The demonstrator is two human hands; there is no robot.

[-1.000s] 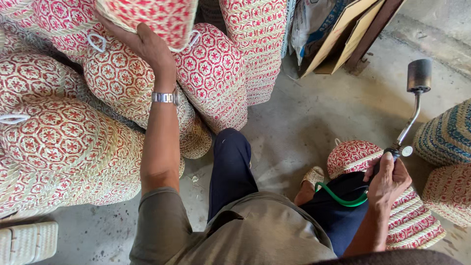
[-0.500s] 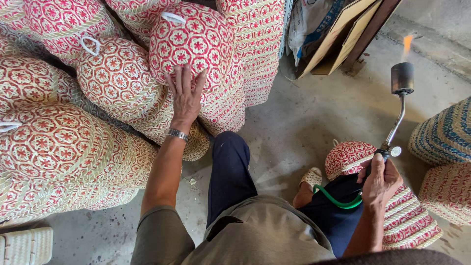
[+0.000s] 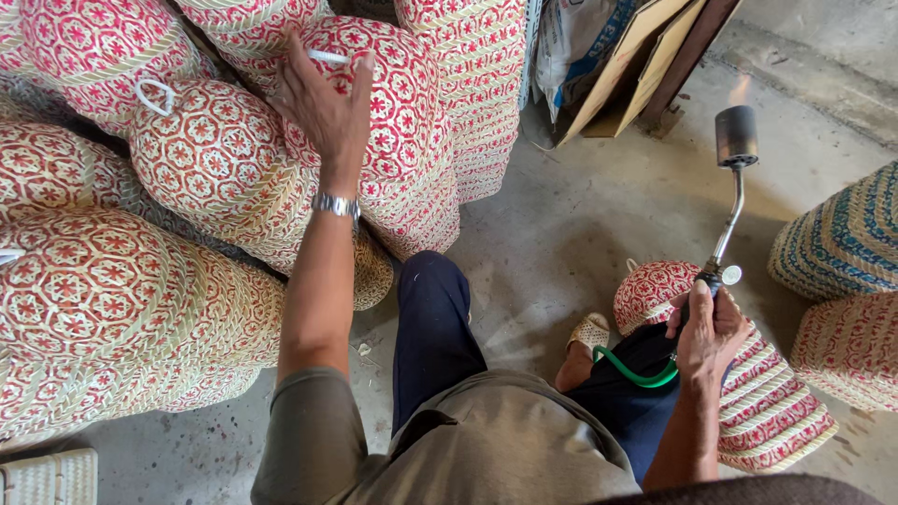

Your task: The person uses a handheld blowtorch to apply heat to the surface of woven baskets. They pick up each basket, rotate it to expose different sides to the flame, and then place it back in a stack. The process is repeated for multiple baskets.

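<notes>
My left hand (image 3: pixel 323 108) lies flat, fingers spread, on a round red-and-cream woven basket (image 3: pixel 393 103) at the top of a stack, next to its white loop handle. A metal watch sits on that wrist. My right hand (image 3: pixel 708 329) is closed around the grip of a gas torch (image 3: pixel 731 178) with a green hose (image 3: pixel 636 372); the burner head points up and a small flame shows above it. Under that hand, across my knee, rests another red-and-cream woven basket (image 3: pixel 767 402).
Several more woven baskets (image 3: pixel 103 281) are piled at left. A blue-and-tan woven basket (image 3: pixel 842 238) and a red one (image 3: pixel 851 351) stand at right. Cardboard sheets (image 3: pixel 622 70) and a sack lean at the back. The floor (image 3: pixel 571 224) is bare concrete.
My left hand pushed a basket up onto the stack and now rests flat on it. The torch in my right hand has moved slightly lower and closer, its flame smaller.
</notes>
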